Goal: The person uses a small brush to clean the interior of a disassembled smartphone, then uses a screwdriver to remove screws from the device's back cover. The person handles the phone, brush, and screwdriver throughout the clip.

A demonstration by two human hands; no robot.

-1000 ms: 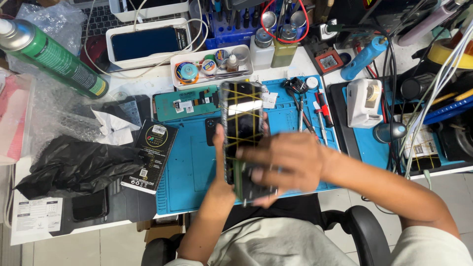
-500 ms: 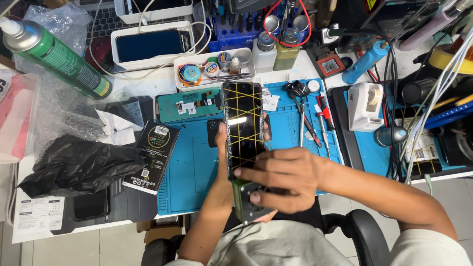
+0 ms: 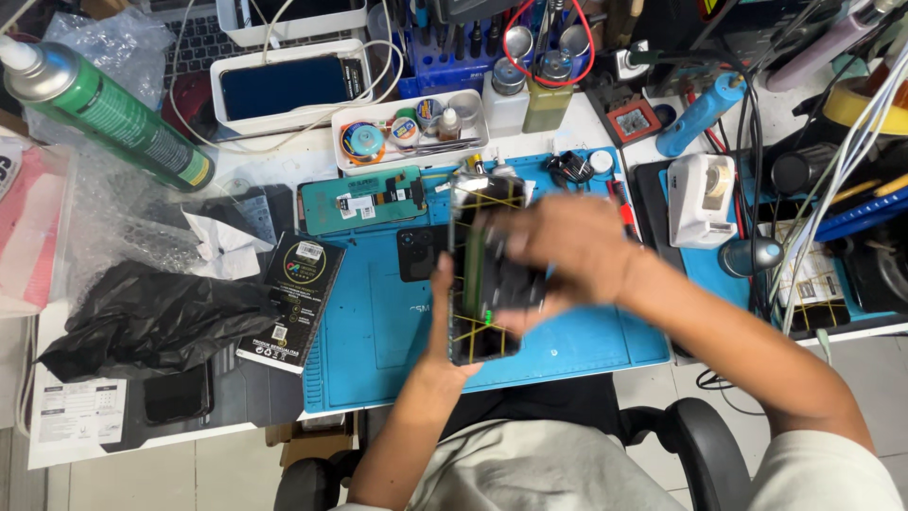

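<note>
Blurred right hand (image 3: 567, 248) over phone (image 3: 482, 274)

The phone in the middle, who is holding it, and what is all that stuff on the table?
There is no machine here, just a person with two bare hands. The camera sits on the person's head and looks down, so you see what they see. The left hand grips the phone from below. Thin yellow bands cross its dark screen. The right hand lies over the phone; it is blurred. Under them lies a blue work mat on a crowded desk. To the left are a black flat box, a crumpled black bag and a green spray can. At the back stands a white tray of small parts, and to the right a white tape dispenser.
</note>
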